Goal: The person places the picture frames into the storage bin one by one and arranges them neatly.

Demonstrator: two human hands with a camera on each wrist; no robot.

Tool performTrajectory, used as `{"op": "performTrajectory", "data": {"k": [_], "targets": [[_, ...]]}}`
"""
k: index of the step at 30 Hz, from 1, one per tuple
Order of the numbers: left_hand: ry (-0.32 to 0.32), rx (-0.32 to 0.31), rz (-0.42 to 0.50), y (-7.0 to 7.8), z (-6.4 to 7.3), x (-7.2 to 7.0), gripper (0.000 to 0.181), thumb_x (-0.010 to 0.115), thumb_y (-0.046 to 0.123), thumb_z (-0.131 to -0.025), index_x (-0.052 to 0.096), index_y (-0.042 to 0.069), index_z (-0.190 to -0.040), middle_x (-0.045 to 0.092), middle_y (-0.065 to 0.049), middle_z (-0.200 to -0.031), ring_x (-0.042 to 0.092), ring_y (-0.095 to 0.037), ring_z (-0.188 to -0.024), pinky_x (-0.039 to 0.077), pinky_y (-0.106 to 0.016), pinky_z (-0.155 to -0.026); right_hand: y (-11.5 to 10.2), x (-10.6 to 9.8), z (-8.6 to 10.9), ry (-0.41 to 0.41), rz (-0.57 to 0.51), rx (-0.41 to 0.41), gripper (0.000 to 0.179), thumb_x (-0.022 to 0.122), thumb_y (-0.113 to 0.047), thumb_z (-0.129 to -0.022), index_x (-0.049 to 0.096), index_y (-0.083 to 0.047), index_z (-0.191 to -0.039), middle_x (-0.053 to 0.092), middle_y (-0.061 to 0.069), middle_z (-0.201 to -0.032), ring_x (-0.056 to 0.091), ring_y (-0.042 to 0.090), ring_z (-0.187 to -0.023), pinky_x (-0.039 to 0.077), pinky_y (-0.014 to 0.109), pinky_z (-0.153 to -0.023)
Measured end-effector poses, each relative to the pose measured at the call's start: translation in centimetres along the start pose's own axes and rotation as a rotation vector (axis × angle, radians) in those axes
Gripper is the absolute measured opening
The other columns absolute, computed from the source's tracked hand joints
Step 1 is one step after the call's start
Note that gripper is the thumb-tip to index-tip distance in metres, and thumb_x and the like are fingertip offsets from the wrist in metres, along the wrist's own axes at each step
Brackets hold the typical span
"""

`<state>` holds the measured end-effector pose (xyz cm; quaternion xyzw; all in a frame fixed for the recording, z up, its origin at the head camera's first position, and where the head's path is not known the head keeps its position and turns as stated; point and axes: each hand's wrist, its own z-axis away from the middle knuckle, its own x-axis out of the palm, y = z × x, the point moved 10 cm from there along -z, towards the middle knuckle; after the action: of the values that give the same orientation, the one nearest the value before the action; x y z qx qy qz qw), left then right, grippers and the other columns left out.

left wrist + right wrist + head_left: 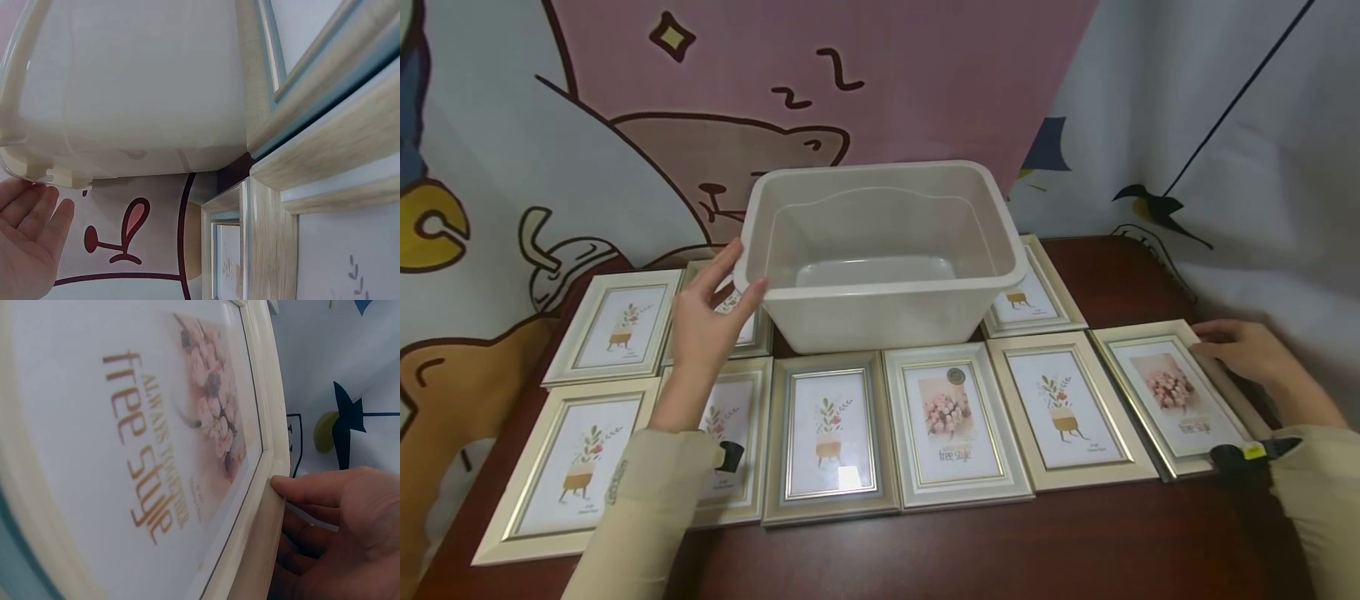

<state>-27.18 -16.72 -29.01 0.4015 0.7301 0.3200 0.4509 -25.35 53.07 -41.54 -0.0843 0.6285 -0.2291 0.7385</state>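
A cream plastic bin stands at the back of the table among picture frames. My left hand is at its left rim, fingers extended, fingertips right at the rim; the left wrist view shows the hand below the rim's corner. On the far right, my right hand pinches the right edge of a cream picture frame with a pink flower print. In the right wrist view the thumb lies on the frame's border, the other fingers curled at its side and partly hidden.
Several more picture frames lie face up in a front row, among them a grey-gold one and a silvery one. Others sit behind, such as a white one, some partly hidden by the bin. A cartoon-printed curtain hangs behind the dark red table.
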Motion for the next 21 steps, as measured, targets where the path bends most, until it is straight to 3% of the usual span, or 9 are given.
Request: {"op": "performTrajectory", "data": {"k": [4, 7, 9, 12, 14, 16, 19, 20, 21], "targets": [[0.002, 0.005, 0.005, -0.1, 0.0, 0.0, 0.055, 0.072, 0.022, -0.092, 0.055, 0.018, -0.143, 0.052, 0.006, -0.15, 0.052, -0.016, -0.136, 0.05, -0.035, -0.108, -0.7, -0.4, -0.1, 0.023, 0.006, -0.035, 0.051, 0.052, -0.02, -0.101, 0.042, 0.019, -0.132, 0.047, 0.047, -0.122, 0.056, 0.044, -0.093, 0.047, 0.041, -0.068], [0.005, 0.007, 0.005, 0.0, 0.0, 0.0, 0.054, 0.072, 0.022, -0.092, 0.055, 0.018, -0.143, 0.052, 0.006, -0.149, 0.052, -0.016, -0.136, 0.05, -0.037, -0.108, -1.4, -1.2, -0.1, 0.057, 0.004, -0.087, 0.048, 0.054, -0.018, -0.1, 0.046, 0.019, -0.129, 0.05, 0.047, -0.121, 0.058, 0.013, -0.077, 0.043, 0.024, -0.062], [0.007, 0.007, 0.004, 0.0, -0.1, 0.0, 0.054, 0.072, 0.021, -0.091, 0.055, 0.017, -0.143, 0.052, 0.006, -0.149, 0.053, -0.016, -0.136, 0.05, -0.038, -0.108, -1.7, -1.7, -0.1, 0.082, -0.007, -0.107, 0.047, 0.055, -0.017, -0.1, 0.047, 0.019, -0.129, 0.051, 0.047, -0.12, 0.047, -0.008, -0.072, 0.039, 0.017, -0.058], [0.007, 0.003, 0.004, 0.0, -0.1, 0.0, 0.054, 0.072, 0.021, -0.091, 0.056, 0.017, -0.143, 0.052, 0.006, -0.149, 0.053, -0.016, -0.136, 0.05, -0.039, -0.108, -1.9, -2.5, 0.0, 0.114, -0.025, -0.121, 0.047, 0.055, -0.017, -0.1, 0.045, 0.014, -0.134, 0.051, 0.047, -0.121, 0.037, -0.02, -0.071, 0.038, 0.014, -0.056], [0.006, 0.002, 0.008, 0.0, -0.1, 0.1, 0.054, 0.072, 0.021, -0.091, 0.056, 0.017, -0.142, 0.052, 0.006, -0.149, 0.053, -0.016, -0.136, 0.05, -0.04, -0.108, -2.2, -3.1, 0.3, 0.117, -0.034, -0.124, 0.051, 0.054, -0.018, -0.101, 0.041, 0.007, -0.144, 0.049, 0.048, -0.123, 0.055, -0.003, -0.073, 0.045, 0.023, -0.061], [0.004, 0.001, 0.009, 0.0, -0.1, 0.1, 0.054, 0.072, 0.021, -0.091, 0.056, 0.017, -0.142, 0.052, 0.006, -0.149, 0.053, -0.016, -0.136, 0.05, -0.039, -0.108, -2.5, -3.6, 0.6, 0.095, -0.047, -0.126, 0.057, 0.05, -0.021, -0.103, 0.032, -0.005, -0.155, 0.043, 0.049, -0.129, 0.064, 0.027, -0.087, 0.051, 0.041, -0.07], [0.003, 0.002, 0.013, 0.0, -0.1, 0.1, 0.054, 0.072, 0.021, -0.091, 0.056, 0.017, -0.142, 0.052, 0.006, -0.149, 0.053, -0.016, -0.136, 0.051, -0.037, -0.108, -3.0, -4.5, 1.3, 0.082, -0.066, -0.12, 0.061, 0.045, -0.026, -0.105, 0.019, -0.02, -0.16, 0.035, 0.049, -0.137, 0.042, 0.064, -0.113, 0.042, 0.069, -0.08], [0.003, 0.002, 0.012, 0.0, -0.1, 0.0, 0.054, 0.072, 0.021, -0.091, 0.056, 0.017, -0.142, 0.052, 0.006, -0.149, 0.053, -0.016, -0.135, 0.051, -0.036, -0.108, -3.2, -4.9, 1.4, 0.085, -0.075, -0.114, 0.061, 0.044, -0.027, -0.105, 0.018, -0.026, -0.16, 0.034, 0.047, -0.139, 0.041, 0.063, -0.114, 0.044, 0.064, -0.08], [0.003, 0.001, 0.01, 0.0, -0.1, 0.0, 0.054, 0.072, 0.021, -0.091, 0.056, 0.017, -0.142, 0.052, 0.006, -0.149, 0.053, -0.016, -0.135, 0.051, -0.036, -0.107, -3.3, -5.3, 1.6, 0.102, -0.079, -0.105, 0.06, 0.045, -0.03, -0.105, 0.02, -0.032, -0.159, 0.039, 0.038, -0.142, 0.047, 0.053, -0.115, 0.047, 0.058, -0.081]]}}
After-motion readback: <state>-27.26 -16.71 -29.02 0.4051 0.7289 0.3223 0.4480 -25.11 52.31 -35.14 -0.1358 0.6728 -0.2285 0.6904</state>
